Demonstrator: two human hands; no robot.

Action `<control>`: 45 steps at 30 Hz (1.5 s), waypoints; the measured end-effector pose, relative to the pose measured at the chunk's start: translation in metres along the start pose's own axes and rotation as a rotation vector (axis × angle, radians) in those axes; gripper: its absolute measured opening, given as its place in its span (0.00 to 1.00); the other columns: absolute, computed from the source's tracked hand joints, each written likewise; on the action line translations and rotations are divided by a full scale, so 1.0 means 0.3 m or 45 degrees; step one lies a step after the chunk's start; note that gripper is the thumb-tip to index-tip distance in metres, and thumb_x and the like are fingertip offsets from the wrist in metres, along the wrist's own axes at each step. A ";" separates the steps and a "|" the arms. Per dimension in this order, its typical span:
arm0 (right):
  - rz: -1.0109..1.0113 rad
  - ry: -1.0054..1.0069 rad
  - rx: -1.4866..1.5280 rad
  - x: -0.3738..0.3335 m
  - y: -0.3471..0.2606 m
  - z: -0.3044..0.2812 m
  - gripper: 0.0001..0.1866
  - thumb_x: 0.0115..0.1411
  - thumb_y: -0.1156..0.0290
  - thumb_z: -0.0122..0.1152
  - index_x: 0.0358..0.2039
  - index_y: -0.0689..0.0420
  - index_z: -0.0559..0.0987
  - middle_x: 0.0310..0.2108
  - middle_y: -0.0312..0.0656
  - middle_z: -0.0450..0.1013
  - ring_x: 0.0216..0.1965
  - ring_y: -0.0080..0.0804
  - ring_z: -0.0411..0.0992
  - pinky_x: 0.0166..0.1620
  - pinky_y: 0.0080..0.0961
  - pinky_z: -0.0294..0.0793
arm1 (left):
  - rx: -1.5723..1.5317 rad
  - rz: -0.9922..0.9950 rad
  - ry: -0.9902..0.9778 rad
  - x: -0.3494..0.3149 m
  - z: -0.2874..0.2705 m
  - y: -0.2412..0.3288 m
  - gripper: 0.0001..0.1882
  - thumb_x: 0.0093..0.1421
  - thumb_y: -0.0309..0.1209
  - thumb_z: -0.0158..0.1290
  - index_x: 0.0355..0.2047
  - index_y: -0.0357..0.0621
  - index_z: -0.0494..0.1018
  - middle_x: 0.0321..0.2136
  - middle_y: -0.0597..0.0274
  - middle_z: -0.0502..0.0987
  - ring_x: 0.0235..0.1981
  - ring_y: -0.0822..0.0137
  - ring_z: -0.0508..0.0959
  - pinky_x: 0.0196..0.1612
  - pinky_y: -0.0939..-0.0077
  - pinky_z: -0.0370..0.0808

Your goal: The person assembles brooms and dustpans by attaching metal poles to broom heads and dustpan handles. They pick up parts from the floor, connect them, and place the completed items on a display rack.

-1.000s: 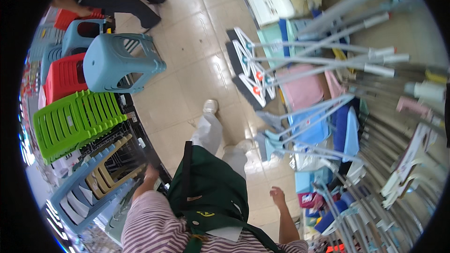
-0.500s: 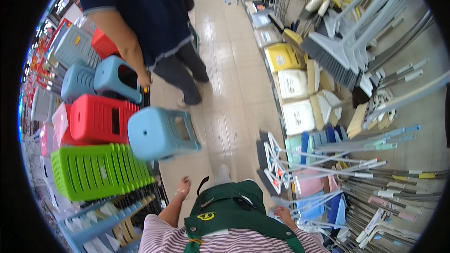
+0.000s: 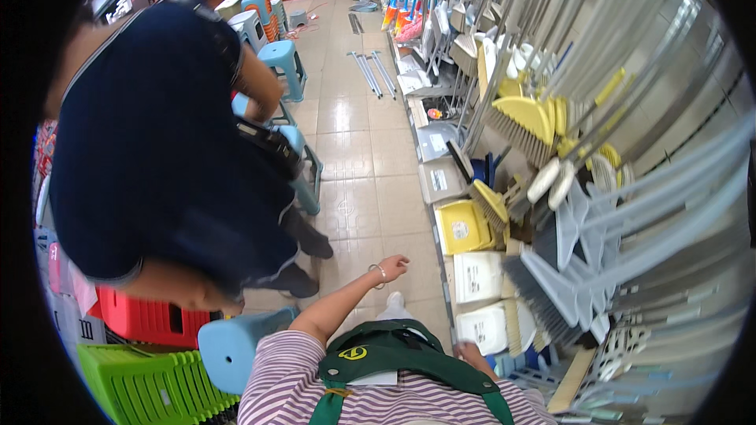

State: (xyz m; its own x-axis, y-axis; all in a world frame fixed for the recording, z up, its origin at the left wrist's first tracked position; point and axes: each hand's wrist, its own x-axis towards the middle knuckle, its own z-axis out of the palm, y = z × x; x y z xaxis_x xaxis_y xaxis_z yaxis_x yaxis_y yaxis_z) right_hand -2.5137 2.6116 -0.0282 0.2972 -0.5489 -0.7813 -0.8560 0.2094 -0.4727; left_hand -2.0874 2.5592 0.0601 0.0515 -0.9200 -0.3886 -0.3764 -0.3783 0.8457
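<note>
My left hand (image 3: 391,268) reaches forward over the tiled aisle floor, holding nothing, its fingers loosely stretched and a bracelet on the wrist. Low at my right side hangs my right hand (image 3: 471,354), near a white dustpan (image 3: 482,330); its fingers are partly hidden and too blurred to read. A light blue stool (image 3: 236,350) stands just left of my left arm. Ahead on the left, a person in dark blue (image 3: 173,157) leans over, one lowered hand (image 3: 209,295) close to the red stools (image 3: 150,319).
Along the right run brooms with grey bristles (image 3: 543,291), a yellow dustpan (image 3: 463,228) and many long handles. Green stacked stools (image 3: 150,382) fill the lower left. Several blue stools (image 3: 285,63) line the left further on, and metal poles (image 3: 372,75) lie on the aisle floor.
I have moved forward along the aisle, closer to the person. My left arm has swung forward. The person now bends lower and fills more of the left; the blue stool sits nearer my side.
</note>
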 end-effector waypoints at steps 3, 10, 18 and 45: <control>-0.605 0.608 0.109 0.367 -0.487 -0.343 0.16 0.51 0.64 0.59 0.35 0.65 0.78 0.27 0.46 0.76 0.27 0.34 0.74 0.33 0.30 0.72 | 0.117 -0.038 0.111 0.290 -0.095 -0.002 0.19 0.52 0.33 0.52 0.44 0.38 0.72 0.31 0.52 0.79 0.33 0.64 0.79 0.39 0.72 0.75; -0.966 -0.284 0.299 0.781 -1.836 -0.726 0.17 0.57 0.69 0.56 0.47 0.61 0.73 0.39 0.42 0.74 0.38 0.27 0.73 0.42 0.23 0.72 | -0.207 -0.904 0.297 0.658 -0.458 -0.410 0.20 0.50 0.33 0.48 0.43 0.42 0.75 0.43 0.43 0.74 0.48 0.52 0.74 0.52 0.66 0.69; -0.511 0.487 -0.308 1.634 -1.777 -1.165 0.15 0.51 0.67 0.56 0.38 0.60 0.78 0.34 0.50 0.76 0.38 0.41 0.75 0.42 0.32 0.73 | -0.026 -0.768 0.348 1.281 -1.116 -0.319 0.18 0.53 0.31 0.48 0.44 0.39 0.74 0.40 0.45 0.77 0.43 0.50 0.76 0.44 0.66 0.72; -0.272 0.109 0.348 3.439 -3.694 -1.663 0.16 0.56 0.71 0.52 0.45 0.61 0.73 0.32 0.42 0.76 0.30 0.25 0.74 0.30 0.21 0.72 | -1.120 -1.335 0.782 2.918 -3.331 -0.548 0.20 0.52 0.25 0.52 0.47 0.39 0.69 0.30 0.60 0.77 0.26 0.69 0.76 0.22 0.75 0.66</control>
State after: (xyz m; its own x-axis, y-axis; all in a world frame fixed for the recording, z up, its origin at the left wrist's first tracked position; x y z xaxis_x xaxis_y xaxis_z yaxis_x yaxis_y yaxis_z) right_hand -1.4695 1.4096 -0.1069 0.4108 -0.6670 -0.6215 -0.6300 0.2851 -0.7224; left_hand -1.0561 1.7133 -0.0535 0.3923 -0.0138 -0.9198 0.7261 -0.6092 0.3188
